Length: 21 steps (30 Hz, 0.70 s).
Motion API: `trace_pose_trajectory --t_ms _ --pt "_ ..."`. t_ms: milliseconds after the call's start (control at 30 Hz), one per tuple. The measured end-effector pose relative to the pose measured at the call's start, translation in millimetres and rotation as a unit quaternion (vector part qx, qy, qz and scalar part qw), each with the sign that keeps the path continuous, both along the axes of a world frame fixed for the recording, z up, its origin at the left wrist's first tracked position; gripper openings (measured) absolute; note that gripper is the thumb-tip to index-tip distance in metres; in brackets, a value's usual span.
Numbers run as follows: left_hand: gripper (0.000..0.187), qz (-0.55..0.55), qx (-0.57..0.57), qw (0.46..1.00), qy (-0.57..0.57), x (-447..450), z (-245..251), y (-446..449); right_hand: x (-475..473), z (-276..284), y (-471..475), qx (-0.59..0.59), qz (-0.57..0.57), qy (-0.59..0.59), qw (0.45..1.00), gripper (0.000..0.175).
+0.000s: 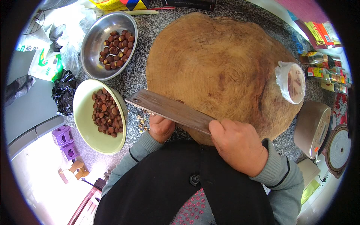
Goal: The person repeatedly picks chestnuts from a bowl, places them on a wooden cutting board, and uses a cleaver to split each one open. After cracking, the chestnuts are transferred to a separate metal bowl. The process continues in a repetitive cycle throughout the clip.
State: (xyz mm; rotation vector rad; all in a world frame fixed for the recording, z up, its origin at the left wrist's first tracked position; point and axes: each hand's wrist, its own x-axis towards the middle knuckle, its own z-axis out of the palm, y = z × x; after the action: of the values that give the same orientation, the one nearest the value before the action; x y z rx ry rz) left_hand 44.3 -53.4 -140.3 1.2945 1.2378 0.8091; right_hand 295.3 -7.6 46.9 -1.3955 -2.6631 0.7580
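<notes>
My right hand (pixel 236 143) is closed around the near end of a cleaver (pixel 171 111), whose wide blade points to the left over the front left edge of a round wooden chopping block (pixel 208 64). Partly under the blade, my left hand (pixel 161 128) has its fingers bent together; a small pale bit shows at the fingertips, too hidden to name. Left of it, shell bits (pixel 142 122) lie on the speckled counter. A pale green bowl (pixel 79 118) holds many brown chestnuts (pixel 105 112). Behind it, a steel bowl (pixel 92 56) holds chestnuts with cut spots.
A plastic-wrapped round container (pixel 296 83) sits on the block's right side. Farther right are sauce bottles (pixel 317 72) and a rice cooker (pixel 310 129) with its lid up. Black plastic bags (pixel 64 92) and clear bags (pixel 71 47) lie beyond the bowls at left.
</notes>
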Motion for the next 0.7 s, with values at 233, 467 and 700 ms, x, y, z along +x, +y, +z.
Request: trace_pose_trajectory --t_ms 233,467,700 --pt "0.033 -0.01 0.042 0.999 0.004 2.2 5.1 3.8 -1.8 0.9 4.2 -0.015 0.002 -0.011 1.0 0.01" --pt "0.035 0.009 0.044 0.998 0.04 3.0 -2.0 -2.0 -5.9 4.2 6.7 -0.014 0.003 -0.04 0.999 0.011" --pt "0.034 0.016 0.035 0.998 0.042 4.5 -2.8 -2.8 -7.6 4.1 5.8 -0.014 -0.001 -0.043 0.999 0.011"
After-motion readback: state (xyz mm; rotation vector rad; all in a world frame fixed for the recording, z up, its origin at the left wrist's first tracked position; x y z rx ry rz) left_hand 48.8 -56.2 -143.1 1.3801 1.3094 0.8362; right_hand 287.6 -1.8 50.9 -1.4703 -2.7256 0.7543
